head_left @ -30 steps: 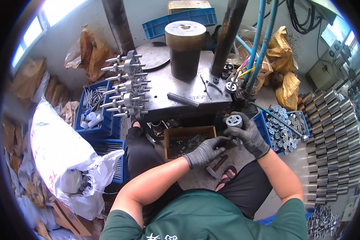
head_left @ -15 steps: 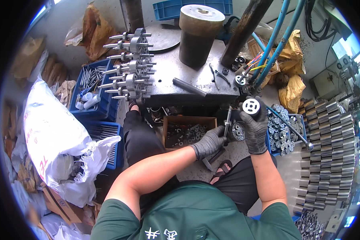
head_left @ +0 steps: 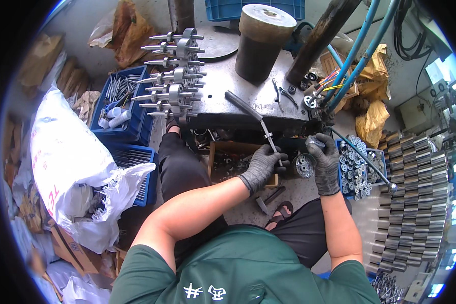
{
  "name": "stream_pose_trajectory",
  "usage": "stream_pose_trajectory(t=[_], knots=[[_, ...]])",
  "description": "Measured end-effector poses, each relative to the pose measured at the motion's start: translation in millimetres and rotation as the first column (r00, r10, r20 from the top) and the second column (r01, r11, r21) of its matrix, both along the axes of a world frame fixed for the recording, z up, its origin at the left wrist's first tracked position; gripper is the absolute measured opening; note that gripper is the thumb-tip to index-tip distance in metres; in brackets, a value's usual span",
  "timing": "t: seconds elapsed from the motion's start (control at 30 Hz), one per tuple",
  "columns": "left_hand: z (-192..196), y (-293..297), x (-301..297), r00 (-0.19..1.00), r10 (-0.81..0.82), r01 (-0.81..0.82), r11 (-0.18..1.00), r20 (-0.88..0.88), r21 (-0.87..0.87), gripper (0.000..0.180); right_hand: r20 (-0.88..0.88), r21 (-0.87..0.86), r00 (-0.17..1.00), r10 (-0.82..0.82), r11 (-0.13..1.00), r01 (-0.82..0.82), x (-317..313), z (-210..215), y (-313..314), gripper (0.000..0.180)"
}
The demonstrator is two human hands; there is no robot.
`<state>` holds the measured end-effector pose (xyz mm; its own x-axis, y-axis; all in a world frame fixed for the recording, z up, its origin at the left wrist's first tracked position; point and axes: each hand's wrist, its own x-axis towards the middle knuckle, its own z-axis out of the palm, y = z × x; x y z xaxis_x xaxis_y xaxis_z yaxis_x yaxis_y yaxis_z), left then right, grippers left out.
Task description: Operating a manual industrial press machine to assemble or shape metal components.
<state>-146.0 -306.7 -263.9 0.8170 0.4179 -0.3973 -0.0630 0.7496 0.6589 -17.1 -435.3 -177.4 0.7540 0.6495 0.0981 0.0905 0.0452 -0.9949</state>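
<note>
The lower part of a slim metal shaft [head_left: 272,142] is gripped by the left hand [head_left: 263,168], its fingers curled closed around it; a short round metal piece [head_left: 316,143] is clasped in the bent fingers of the right hand [head_left: 327,166]. Only a narrow gap is left between the hands, partly filled by a round grey thing [head_left: 304,166] whose details cannot be made out. Below the left fingers, a hammer [head_left: 262,204] is laid on the floor. To their left, a wooden box [head_left: 211,161] of small parts is partly covered by the forearm. Room beside the right fingers is limited by a blue crate [head_left: 385,167] of slotted round parts, crossed by a ball-ended lever [head_left: 362,156].

The shaft is pointed away from the body, its long axis slanted forward and leftward from the left fingers, its far tip seen by the front edge of the worktop [head_left: 217,107]. Beyond that tip, a dark rod [head_left: 243,105] is laid; farther to the right, pliers [head_left: 283,97] are rested. Farthest, a thick metal cylinder [head_left: 263,45] is stood upright.
</note>
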Motion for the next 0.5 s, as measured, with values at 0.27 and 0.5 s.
stream_pose_trajectory(t=[0.27, 0.5], knots=[[19.9, 19.7, -17.4, 0.99, 0.138, -0.138, 0.99, -0.017, 0.024, 0.023, 0.053, -0.092, 0.992, 0.112, 0.99, -0.107, 7.7, -0.7, 10.1, 0.041], [5.3, 51.1, -27.7, 0.996, 0.082, -0.083, 0.994, 0.021, 0.068, 0.028, 0.351, -0.05, 0.903, 0.246, 0.968, -0.245, 10.9, 78.4, 82.1, 0.037]])
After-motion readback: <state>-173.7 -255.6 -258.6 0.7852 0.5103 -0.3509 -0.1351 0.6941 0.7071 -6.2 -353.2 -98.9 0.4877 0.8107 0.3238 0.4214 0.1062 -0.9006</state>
